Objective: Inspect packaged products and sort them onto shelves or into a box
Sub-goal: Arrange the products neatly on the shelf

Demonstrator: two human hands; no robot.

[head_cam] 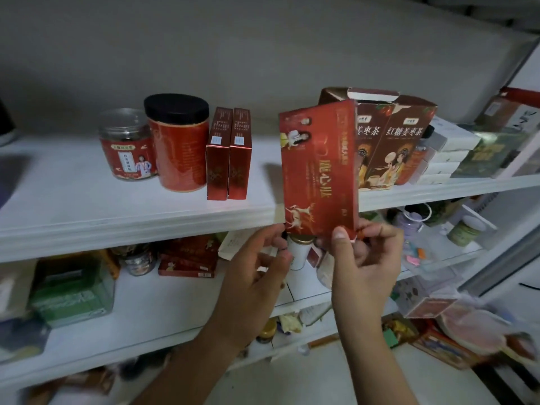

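I hold a tall red box (pixel 320 171) with gold lettering and a deer picture upright in front of the upper white shelf (pixel 117 211). My right hand (pixel 363 258) pinches its lower right corner, thumb on the front face. My left hand (pixel 260 264) touches the bottom left corner with curled fingers. Two matching red boxes (pixel 228 154) stand on the upper shelf to the left, beside a red canister with a black lid (pixel 177 141) and a clear jar with a red label (pixel 127 146).
Brown tea cartons (pixel 394 141) stand behind the held box, with stacked white boxes (pixel 447 153) to their right. The lower shelf (pixel 163 305) holds a green box (pixel 73 290), red flat boxes (pixel 188 258), jars and a white tin (pixel 299 249). Cluttered packages lie at lower right.
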